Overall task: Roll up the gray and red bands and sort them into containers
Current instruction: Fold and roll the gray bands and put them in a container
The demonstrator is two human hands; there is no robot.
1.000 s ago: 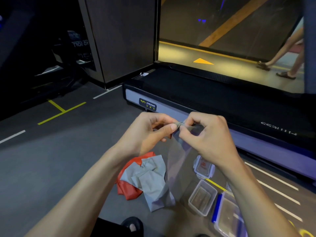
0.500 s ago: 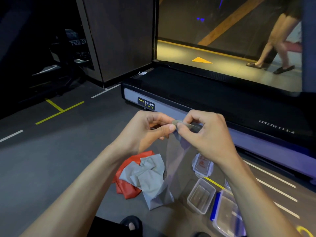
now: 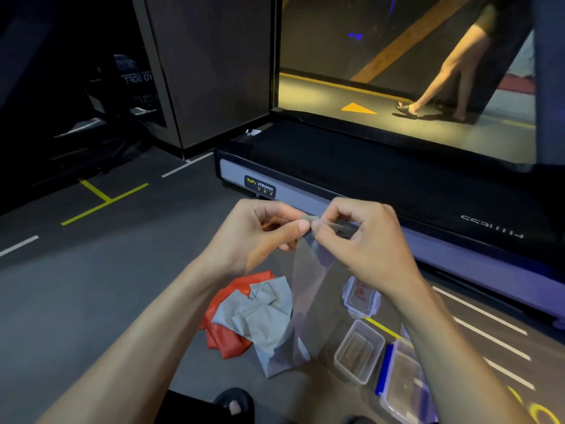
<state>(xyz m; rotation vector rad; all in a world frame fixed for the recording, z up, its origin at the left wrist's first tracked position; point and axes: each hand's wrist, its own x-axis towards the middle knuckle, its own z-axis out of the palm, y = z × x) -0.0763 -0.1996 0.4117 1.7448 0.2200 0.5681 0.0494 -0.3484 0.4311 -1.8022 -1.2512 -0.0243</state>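
A thin gray band hangs from both my hands down to the floor, its top edge folded into a small roll. My left hand pinches the left end of that roll and my right hand pinches the right end. Below lies a heap of gray bands on top of a red band. To the right on the floor stand a small clear container, a larger clear container with a blue clip, and a clear lid with red print.
A treadmill runs across the floor just beyond my hands. Yellow and white lines mark the dark floor. A person's legs walk past at the far right. My sandalled foot shows at the bottom edge.
My hands have kept turning the top edge of the gray band, staying in about the same place. The walking person has moved leftward in the background.
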